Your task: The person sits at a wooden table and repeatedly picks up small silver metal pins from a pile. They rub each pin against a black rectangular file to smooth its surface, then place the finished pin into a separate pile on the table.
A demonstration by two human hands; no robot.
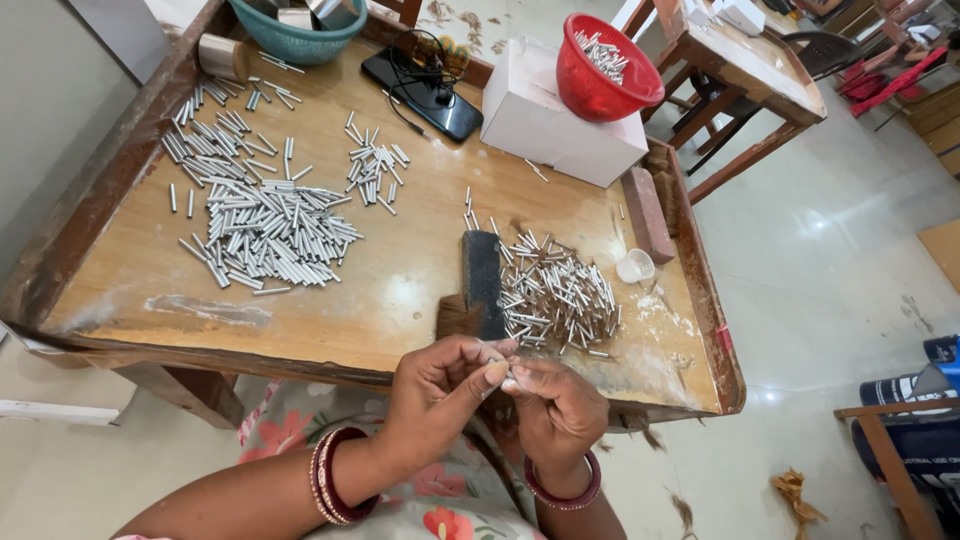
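Note:
My left hand (pixel 440 385) and my right hand (pixel 555 405) meet at the near edge of the wooden table (pixel 400 290), fingertips pinched together on one small silver metal tube (pixel 503 372). Just beyond them lies a heap of short metal tubes (pixel 555 292) beside a dark rectangular block (pixel 482 280). A larger pile of silver tubes (pixel 265 235) spreads over the left of the table, with a smaller cluster (pixel 375 165) in the middle. Both wrists wear dark red bangles.
A red bowl (pixel 605 70) of tubes rests on a white box (pixel 555 125) at the far right. A teal basin (pixel 295 30), a black phone with cable (pixel 425 95), a brick (pixel 647 212) and a small white cup (pixel 635 265) also sit on the table. Further furniture stands to the right.

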